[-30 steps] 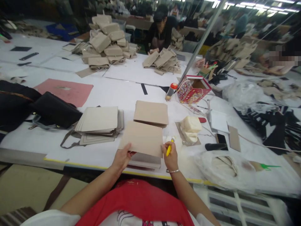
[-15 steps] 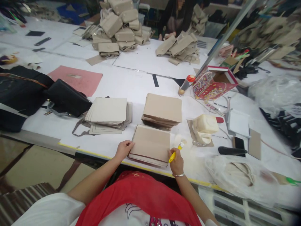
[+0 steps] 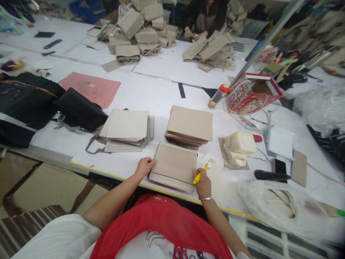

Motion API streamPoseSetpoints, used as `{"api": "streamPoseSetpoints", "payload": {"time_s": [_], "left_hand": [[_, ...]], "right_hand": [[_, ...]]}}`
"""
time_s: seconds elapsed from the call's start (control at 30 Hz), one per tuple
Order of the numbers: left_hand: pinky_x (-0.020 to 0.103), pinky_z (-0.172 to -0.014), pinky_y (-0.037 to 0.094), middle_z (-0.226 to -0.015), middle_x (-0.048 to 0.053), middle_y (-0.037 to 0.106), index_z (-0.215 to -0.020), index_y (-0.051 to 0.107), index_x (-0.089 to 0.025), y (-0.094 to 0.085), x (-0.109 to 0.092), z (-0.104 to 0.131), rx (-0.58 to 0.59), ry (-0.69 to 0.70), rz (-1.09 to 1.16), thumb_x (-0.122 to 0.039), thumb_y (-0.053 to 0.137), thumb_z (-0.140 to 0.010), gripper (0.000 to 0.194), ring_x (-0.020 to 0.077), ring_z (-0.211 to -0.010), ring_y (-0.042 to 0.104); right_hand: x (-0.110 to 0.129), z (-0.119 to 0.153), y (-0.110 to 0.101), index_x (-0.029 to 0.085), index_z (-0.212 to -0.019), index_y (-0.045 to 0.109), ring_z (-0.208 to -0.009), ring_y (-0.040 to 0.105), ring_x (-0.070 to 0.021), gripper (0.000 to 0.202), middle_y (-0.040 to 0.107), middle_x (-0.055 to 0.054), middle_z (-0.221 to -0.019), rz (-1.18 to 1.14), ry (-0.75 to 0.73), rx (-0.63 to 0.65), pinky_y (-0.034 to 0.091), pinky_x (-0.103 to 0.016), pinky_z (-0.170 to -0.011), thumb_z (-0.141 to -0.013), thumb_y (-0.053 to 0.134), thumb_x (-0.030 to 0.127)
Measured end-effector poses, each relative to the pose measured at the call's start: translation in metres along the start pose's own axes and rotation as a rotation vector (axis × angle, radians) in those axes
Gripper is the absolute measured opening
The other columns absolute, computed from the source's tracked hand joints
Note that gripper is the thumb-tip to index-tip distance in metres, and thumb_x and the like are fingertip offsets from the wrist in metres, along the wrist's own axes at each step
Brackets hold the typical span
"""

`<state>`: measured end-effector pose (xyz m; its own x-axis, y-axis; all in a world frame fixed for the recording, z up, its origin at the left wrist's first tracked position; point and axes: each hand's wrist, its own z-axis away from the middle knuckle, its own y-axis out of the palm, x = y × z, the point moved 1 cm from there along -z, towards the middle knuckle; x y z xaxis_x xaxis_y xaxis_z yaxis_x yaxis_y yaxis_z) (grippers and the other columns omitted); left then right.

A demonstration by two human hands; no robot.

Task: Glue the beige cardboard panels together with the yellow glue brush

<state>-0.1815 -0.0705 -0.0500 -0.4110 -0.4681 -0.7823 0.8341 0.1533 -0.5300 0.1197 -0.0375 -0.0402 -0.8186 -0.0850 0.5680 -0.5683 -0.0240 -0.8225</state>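
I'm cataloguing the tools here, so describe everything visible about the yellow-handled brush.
The yellow-handled brush has pale bristles and a smooth handle, plastic by its look. The right hand grips it, partly covering the handle. It slants, bristles outward, beside the tan stack; whether they touch the white tabletop is unclear.

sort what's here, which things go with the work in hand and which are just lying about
Likely in use:
yellow brush, in the right hand
near tan stack, at the left hand
far tan stack, probably

Seemingly just lying about:
phone
black handbag
red-lidded jar
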Motion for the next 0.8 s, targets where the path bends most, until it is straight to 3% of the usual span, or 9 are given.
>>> {"api": "streamPoseSetpoints", "payload": {"time_s": [0.27,0.8], "left_hand": [[0.023,-0.05,0.032,-0.045,-0.003,0.05,-0.055,0.055,-0.018,-0.005,-0.01,-0.002,0.066,-0.028,-0.1,-0.047,0.053,-0.067,0.032,0.0131,-0.05,0.046],[0.022,-0.049,0.033,-0.049,-0.002,0.054,-0.058,0.057,-0.018,-0.005,-0.014,-0.014,0.163,-0.088,-0.259,-0.046,0.054,-0.068,0.031,0.0124,-0.049,0.048]], "right_hand": [[0.014,-0.007,-0.007,0.018,-0.095,0.051,-0.057,0.055,-0.0165,0.025,0.058,-0.002,-0.064,0.088,0.08,0.093,0.035,-0.024,-0.054,-0.085,0.038,0.037],[0.018,-0.014,-0.01,0.017,-0.099,0.05,-0.054,0.047,-0.0121,0.019,0.057,-0.001,-0.064,0.206,0.12,0.184,0.025,-0.022,-0.052,-0.084,0.046,0.028]]}}
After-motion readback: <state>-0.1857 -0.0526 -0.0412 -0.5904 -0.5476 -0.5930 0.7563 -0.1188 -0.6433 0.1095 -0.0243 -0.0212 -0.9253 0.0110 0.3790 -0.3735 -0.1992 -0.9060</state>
